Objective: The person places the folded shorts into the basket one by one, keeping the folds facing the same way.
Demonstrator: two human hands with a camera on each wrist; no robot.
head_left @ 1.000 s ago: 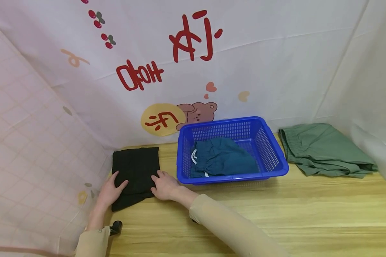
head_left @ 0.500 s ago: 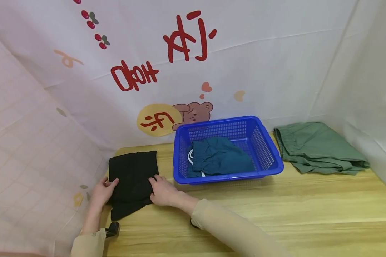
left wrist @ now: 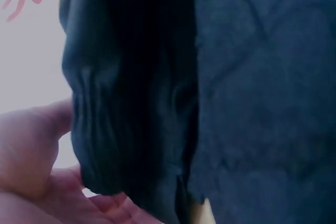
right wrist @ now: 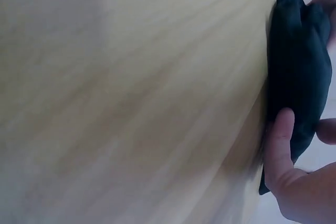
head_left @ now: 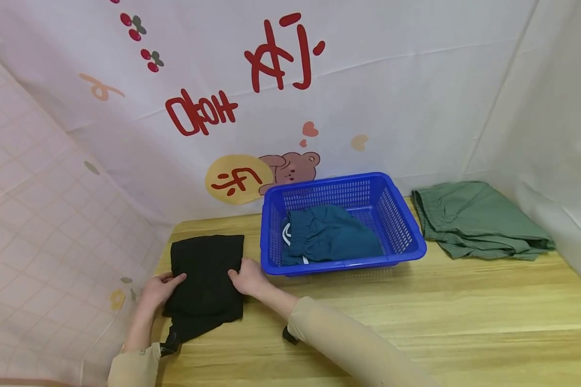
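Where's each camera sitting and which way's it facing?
Head: on the head, facing forward and down at the table, blue basket and black cloth; left hand, right hand and sleeves show.
Left wrist: on that wrist, facing the black cloth; part of the left hand shows.
Right wrist: on that wrist, facing across the table to the black cloth; both hands partly show.
Head and left wrist share the black cloth.

I count one left hand (head_left: 156, 293), one right hand (head_left: 248, 277). One black garment (head_left: 205, 279), one blue basket (head_left: 344, 265), one green garment (head_left: 481, 220). Teal clothing (head_left: 334, 234) in basket: at least one piece, can't tell if more. Wall (head_left: 392, 80) facing me: one bear (head_left: 295, 167), three hearts (head_left: 310, 129).
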